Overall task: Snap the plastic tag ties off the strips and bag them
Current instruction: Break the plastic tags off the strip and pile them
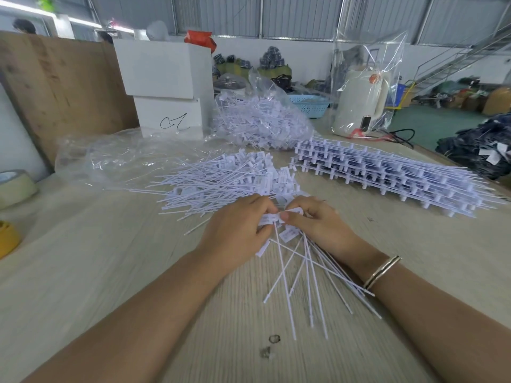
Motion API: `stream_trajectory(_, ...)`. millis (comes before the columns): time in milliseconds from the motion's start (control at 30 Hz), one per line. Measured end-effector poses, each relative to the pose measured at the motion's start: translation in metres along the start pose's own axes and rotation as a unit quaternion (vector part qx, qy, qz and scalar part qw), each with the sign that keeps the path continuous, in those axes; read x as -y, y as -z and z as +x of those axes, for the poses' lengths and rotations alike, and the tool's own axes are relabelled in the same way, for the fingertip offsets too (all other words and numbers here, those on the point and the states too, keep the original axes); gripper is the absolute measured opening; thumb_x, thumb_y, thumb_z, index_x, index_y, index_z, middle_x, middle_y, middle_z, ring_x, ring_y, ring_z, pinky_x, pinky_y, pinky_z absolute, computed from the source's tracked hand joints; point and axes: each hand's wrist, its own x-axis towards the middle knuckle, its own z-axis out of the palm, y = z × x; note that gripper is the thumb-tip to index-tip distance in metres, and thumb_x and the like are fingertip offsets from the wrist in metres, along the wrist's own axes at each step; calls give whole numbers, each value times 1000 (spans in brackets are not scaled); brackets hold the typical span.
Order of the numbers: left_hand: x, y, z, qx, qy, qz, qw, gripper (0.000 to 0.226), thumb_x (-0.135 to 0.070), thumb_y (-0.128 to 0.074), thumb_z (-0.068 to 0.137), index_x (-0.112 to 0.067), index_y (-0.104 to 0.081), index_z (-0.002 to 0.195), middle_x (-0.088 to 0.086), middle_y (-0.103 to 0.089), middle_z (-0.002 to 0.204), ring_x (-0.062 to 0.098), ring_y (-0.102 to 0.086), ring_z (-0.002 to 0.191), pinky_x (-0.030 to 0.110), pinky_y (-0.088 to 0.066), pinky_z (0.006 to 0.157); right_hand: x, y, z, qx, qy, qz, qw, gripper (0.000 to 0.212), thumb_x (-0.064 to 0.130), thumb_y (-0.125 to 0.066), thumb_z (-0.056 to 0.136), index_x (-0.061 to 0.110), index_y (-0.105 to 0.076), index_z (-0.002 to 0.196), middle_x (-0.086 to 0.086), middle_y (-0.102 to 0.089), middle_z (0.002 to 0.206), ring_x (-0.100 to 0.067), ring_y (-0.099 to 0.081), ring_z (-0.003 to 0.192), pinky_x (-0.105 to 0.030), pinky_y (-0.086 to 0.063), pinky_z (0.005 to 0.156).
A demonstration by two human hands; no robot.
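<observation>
Your hands (279,225) cover the heads of the tag ties (307,275) you hold, so the grip is unclear. Far to their left, the tape rolls (13,189) are cut off by the edge.

Bright, even daylight fills the frame, strongest at the upper left, where a window (41,15) blows out to white. Shadows on the table (110,258) are faint and soft. Glare streaks the clear plastic bag (367,51) at upper right. Wide-angle distortion bends the edges; motion blur smears the lower corners and the background.
</observation>
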Motion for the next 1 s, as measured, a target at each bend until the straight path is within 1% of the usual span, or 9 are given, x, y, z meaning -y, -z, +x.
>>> stream_trajectory(133, 0, 1, 0, -2, 16, 5, 1000, 20, -30, -58, 88, -29, -62, 107, -13, -63, 106, 12, -56, 96, 29, -43, 68, 0, -1, -1, -6, 13, 24, 1000, 16, 14, -67, 84, 22, -67, 71, 14, -62, 68, 6, -57, 64, -8, -41, 67)
stream_trajectory(267, 0, 1, 0, -1, 19, 0, 1000, 23, -30, -59, 88, -30, -63, 110, -13, -66, 107, 13, -59, 96, 28, -43, 67, 1, -1, -1, -1, 34, 0, 999, 21, 10, -66, 85, 26, -64, 72, 11, -59, 72, 7, -56, 65, -8, -40, 66)
stream_trajectory(333, 0, 1, 0, -4, 32, -17, 999, 23, -32, -60, 88, -32, -65, 110, -11, -69, 101, 14, -61, 89, 26, -39, 63, 2, 0, -2, -16, 38, -11, 999, 21, 12, -66, 85, 30, -64, 74, 12, -59, 75, 3, -56, 75, -10, -40, 71)
stream_trajectory(400, 1, 0, 0, -1, 53, -52, 997, 20, -33, -61, 87, -34, -66, 107, -9, -70, 90, 12, -60, 74, 25, -38, 58, 2, 0, -4, -32, 36, -42, 998, 14, 17, -67, 84, 30, -64, 78, 10, -60, 81, -8, -54, 91, -21, -41, 84)
stream_trajectory(467, 3, -1, 0, 3, 71, -88, 994, 19, -33, -63, 86, -35, -68, 105, -8, -70, 84, 9, -59, 67, 25, -42, 58, 4, -1, -4, -41, 37, -84, 995, 3, 21, -67, 84, 23, -67, 83, 3, -62, 85, -13, -52, 95, -41, -37, 96)
stream_trajectory(567, 6, -2, 1, 5, 87, -152, 985, 19, -27, -65, 85, -31, -70, 104, -8, -71, 84, 9, -64, 72, 30, -50, 67, 5, -2, -4, -53, 54, -122, 990, 4, 21, -68, 84, 18, -69, 86, -3, -63, 88, -14, -53, 95, -54, -33, 96)
stream_trajectory(767, 8, -3, 4, -1, 78, -193, 978, 19, -23, -67, 86, -25, -72, 104, -6, -72, 82, 10, -63, 69, 26, -46, 66, 5, -2, -3, -80, 105, -112, 985, 8, 10, -71, 81, 3, -72, 84, -10, -64, 83, -21, -54, 89, -28, -39, 83)
stream_trajectory(867, 7, -2, 4, -7, 65, -202, 977, 19, -22, -66, 86, -23, -73, 104, -8, -72, 83, 2, -61, 68, 20, -45, 67, 4, -1, -2, -92, 124, -101, 983, 5, 7, -71, 80, 3, -72, 82, -11, -64, 80, -20, -53, 84, -19, -38, 78)
stream_trajectory(1000, 5, -2, 4, -24, 52, -213, 975, 19, -23, -67, 86, -23, -73, 103, -7, -74, 87, -6, -62, 69, 10, -45, 67, 1, -1, -3, -94, 130, -79, 984, 2, 9, -71, 81, 9, -73, 82, -9, -64, 80, -21, -54, 84, -25, -39, 81)
